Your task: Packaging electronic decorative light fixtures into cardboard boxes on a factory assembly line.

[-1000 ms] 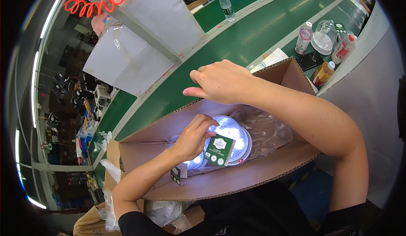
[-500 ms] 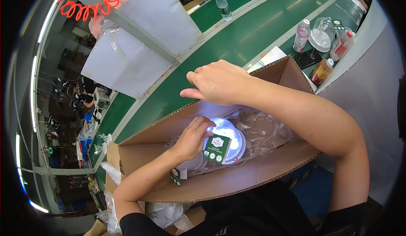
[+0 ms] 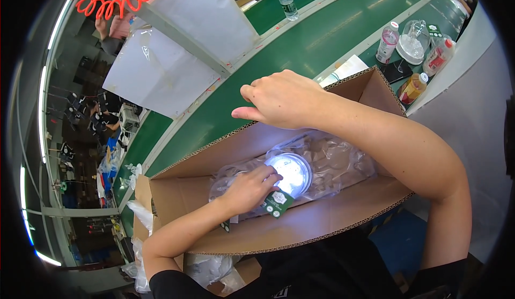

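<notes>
Inside a long open cardboard box (image 3: 177, 192) in front of me, a round lit white base (image 3: 295, 173), apparently of a glass cloche, glows brightly. A green printed card tag (image 3: 280, 202) hangs at its near side. My left hand (image 3: 251, 189) reaches into the box with its fingers bent over the base's left edge, gripping it; the fingertips are partly hidden. Above the far wall of the box hovers my right hand (image 3: 284, 98), thumb stretched away from loosely bent fingers, nothing visible in it. Crumpled clear plastic wrap (image 3: 338, 162) lies on the box bottom.
Beyond the box runs a green work surface (image 3: 322, 36). At right stand a clear dome on a white base (image 3: 413, 44), drink bottles (image 3: 387, 42) and a black phone (image 3: 397, 71). White panels (image 3: 161, 71) rise at left under a red coiled hose (image 3: 115, 1).
The lit base has shifted slightly right and lower in the box. My left hand has moved down with it and the tag has tilted. My right hand stays nearly in place.
</notes>
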Available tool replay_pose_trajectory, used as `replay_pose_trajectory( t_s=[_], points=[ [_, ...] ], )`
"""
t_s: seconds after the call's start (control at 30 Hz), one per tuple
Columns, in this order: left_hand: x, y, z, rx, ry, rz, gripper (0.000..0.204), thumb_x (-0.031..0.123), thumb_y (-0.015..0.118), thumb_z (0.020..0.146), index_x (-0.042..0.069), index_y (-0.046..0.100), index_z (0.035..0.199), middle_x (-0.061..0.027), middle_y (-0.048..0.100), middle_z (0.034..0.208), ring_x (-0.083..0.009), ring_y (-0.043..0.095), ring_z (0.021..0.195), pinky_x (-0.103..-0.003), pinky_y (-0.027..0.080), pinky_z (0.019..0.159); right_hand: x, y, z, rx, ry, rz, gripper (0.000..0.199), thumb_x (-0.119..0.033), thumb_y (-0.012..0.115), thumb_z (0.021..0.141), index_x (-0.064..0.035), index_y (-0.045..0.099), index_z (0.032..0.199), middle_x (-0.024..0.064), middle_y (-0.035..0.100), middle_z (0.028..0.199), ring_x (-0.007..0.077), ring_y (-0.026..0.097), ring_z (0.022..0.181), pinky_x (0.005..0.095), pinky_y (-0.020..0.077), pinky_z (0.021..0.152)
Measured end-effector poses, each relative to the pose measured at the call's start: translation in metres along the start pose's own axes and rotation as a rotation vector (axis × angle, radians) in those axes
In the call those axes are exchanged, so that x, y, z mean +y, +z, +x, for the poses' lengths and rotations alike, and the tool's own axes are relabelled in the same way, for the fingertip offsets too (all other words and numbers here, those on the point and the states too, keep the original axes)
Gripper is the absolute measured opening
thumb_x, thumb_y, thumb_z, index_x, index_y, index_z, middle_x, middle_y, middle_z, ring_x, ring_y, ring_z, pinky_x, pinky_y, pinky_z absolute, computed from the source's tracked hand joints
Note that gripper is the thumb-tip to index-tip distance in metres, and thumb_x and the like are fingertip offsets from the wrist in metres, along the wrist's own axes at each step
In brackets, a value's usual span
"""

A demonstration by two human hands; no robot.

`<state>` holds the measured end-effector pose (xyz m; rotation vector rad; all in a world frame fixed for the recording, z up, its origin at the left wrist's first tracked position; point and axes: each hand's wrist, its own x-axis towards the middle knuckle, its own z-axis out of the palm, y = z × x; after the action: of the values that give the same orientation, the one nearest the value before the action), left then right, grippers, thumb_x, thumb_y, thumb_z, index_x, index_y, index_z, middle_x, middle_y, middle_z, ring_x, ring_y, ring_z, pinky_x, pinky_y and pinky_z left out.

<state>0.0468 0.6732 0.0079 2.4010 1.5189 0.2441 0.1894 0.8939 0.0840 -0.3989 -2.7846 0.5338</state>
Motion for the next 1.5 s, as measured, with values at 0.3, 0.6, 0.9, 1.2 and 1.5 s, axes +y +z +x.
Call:
replay_pose_trajectory(
  t_s=[0.3,0.6,0.9,1.2,1.5],
  points=[
    [0.000,0.006,-0.007,-0.058,0.007,-0.034,0.032,0.018,0.080,0.087,0.010,0.071,0.117,-0.0073,0.067,0.108,-0.0293,0.070,0.098,-0.040,0.060,0.072,-0.002,-0.003,-0.001,-0.018,0.012,0.007,0.061,-0.056,0.051,0.107,0.0008,0.071,0.097,0.0188,0.075,0.088,0.0392,0.074,0.083,0.0481,0.0598,0.075],
    [-0.002,0.003,-0.006,-0.092,0.027,-0.054,0.032,0.018,0.079,0.087,0.009,0.072,0.117,-0.0078,0.067,0.112,-0.0293,0.070,0.101,-0.042,0.061,0.076,-0.003,-0.002,-0.003,-0.012,0.006,-0.011,0.061,-0.056,0.052,0.106,0.0006,0.071,0.095,0.0191,0.075,0.089,0.0395,0.073,0.082,0.0483,0.0598,0.075],
    [0.007,-0.034,0.001,-0.196,-0.047,-0.095,0.044,0.022,0.076,0.091,0.007,0.065,0.130,-0.0122,0.066,0.122,-0.0347,0.067,0.113,-0.046,0.059,0.090,0.000,-0.001,-0.002,-0.009,0.005,0.013,0.062,-0.056,0.051,0.107,-0.0001,0.072,0.092,0.0189,0.075,0.088,0.0395,0.073,0.082,0.0485,0.0596,0.075],
    [0.018,-0.103,-0.040,-0.415,-0.236,0.058,0.050,0.025,0.075,0.092,0.003,0.062,0.135,-0.0165,0.067,0.128,-0.0387,0.066,0.115,-0.047,0.056,0.095,0.001,-0.001,0.000,0.000,-0.006,0.022,0.061,-0.056,0.051,0.107,-0.0021,0.071,0.089,0.0176,0.075,0.085,0.0393,0.073,0.080,0.0483,0.0596,0.075],
    [0.002,-0.077,-0.056,-0.500,-0.368,-0.066,0.050,0.033,0.071,0.097,0.003,0.060,0.137,-0.0180,0.067,0.127,-0.0399,0.067,0.114,-0.048,0.056,0.094,0.000,-0.003,-0.003,-0.009,0.014,0.035,0.060,-0.056,0.052,0.106,-0.0020,0.070,0.089,0.0176,0.075,0.085,0.0391,0.073,0.079,0.0478,0.0591,0.075]
  ],
)
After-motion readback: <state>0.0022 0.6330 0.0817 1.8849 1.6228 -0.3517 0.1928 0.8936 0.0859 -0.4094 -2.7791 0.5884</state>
